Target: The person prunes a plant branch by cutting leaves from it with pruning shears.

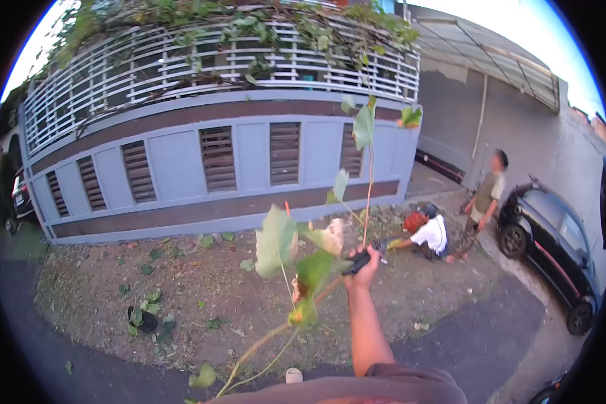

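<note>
My right hand (pixel 362 269) reaches forward, its fingers closed around the black handles of pruning shears (pixel 354 261). The shears' head lies right at a thin reddish stem (pixel 367 225) that rises past the hand. That stem belongs to a leafy vine cutting (pixel 256 347), which runs up from the lower left across my view. Large lobed leaves (pixel 276 242), some browned at the edges, hang just left of the shears. Higher up, another green leaf (pixel 363 124) stands near the stem's top. My left hand is out of view.
Ahead runs a grey wall (pixel 175 161) topped by a white slatted fence (pixel 236 60) overgrown with vines. Two people, one crouching (pixel 432 232) and one standing (pixel 488 192), are at the right near a black car (pixel 549 242). A dark pot (pixel 143 320) lies among fallen leaves.
</note>
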Demonstrator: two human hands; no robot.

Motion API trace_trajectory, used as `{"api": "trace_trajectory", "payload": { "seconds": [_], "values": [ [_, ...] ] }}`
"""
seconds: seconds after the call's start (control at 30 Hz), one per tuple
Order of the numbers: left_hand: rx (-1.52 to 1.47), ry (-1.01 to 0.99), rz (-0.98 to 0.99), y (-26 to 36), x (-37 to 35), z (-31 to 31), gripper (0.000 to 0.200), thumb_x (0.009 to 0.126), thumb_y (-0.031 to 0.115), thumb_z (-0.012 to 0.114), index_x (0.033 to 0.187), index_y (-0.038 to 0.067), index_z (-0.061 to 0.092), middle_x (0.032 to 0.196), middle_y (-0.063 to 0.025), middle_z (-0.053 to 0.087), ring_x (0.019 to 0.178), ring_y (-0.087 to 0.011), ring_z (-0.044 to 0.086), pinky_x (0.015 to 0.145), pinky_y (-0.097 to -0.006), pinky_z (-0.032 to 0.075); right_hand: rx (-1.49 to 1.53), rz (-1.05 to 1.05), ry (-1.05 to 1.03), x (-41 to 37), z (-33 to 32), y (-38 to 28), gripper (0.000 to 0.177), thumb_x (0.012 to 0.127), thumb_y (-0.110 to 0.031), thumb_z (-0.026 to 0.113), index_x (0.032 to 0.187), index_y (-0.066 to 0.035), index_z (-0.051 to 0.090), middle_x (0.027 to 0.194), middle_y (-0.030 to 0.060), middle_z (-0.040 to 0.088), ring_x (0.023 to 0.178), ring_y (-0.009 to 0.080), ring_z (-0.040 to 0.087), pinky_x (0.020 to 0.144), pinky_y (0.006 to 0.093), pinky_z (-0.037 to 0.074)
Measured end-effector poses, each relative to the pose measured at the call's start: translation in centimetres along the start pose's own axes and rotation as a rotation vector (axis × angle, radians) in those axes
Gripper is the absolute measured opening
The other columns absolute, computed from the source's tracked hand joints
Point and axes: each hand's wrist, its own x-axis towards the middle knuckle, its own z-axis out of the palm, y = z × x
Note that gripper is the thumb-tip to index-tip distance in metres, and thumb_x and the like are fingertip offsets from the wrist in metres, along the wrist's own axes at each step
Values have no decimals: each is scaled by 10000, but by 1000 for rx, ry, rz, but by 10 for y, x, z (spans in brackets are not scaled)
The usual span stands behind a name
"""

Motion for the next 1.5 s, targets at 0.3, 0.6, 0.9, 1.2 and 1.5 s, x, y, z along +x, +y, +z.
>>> {"api": "trace_trajectory", "payload": {
  "seconds": [0.3, 0.6, 0.9, 1.2, 1.5],
  "values": [
    [-87, 22, -168, -18, -110, 15, 386, 858, 298, 677, 1177, 82, 677, 1012, -201, 713, 883, -389, 687, 755, -482, 529, -136, 81, -30, 35, 19, -60, 165, 926, -266, 597, 938, -119, 524, 814, 39, 554, 713, 189, 559, 691, 342, 497],
    [-139, 111, -240, 15, -56, 108, 407, 837, 297, 699, 1192, 97, 690, 1071, -174, 726, 912, -356, 689, 774, -456, 535, -332, 19, -30, 101, -80, -76, 169, 931, -240, 576, 950, -73, 552, 829, 43, 572, 719, 166, 582, 644, 324, 497],
    [373, 167, 62, 107, 6, 86, 364, 885, 332, 658, 1151, 85, 679, 1018, -181, 718, 846, -362, 685, 733, -473, 537, -302, 100, -19, 148, -138, -106, 180, 947, -239, 596, 973, -71, 537, 851, 52, 582, 773, 206, 609, 725, 350, 522],
    [747, 336, 367, 25, 55, -24, 347, 933, 367, 617, 1111, 73, 668, 964, -188, 711, 781, -368, 681, 692, -490, 540, -285, 127, 40, 171, -178, -77, 202, 943, -256, 602, 989, -75, 524, 895, 71, 593, 803, 214, 605, 771, 354, 520],
    [170, 274, -103, -21, 272, -261, 408, 909, 437, 683, 1097, 75, 667, 1054, -170, 711, 908, -350, 687, 766, -485, 555, -304, 35, 157, 157, -150, 94, 183, 945, -234, 588, 909, -54, 584, 795, 33, 598, 724, 167, 597, 702, 309, 485]
  ]
}}
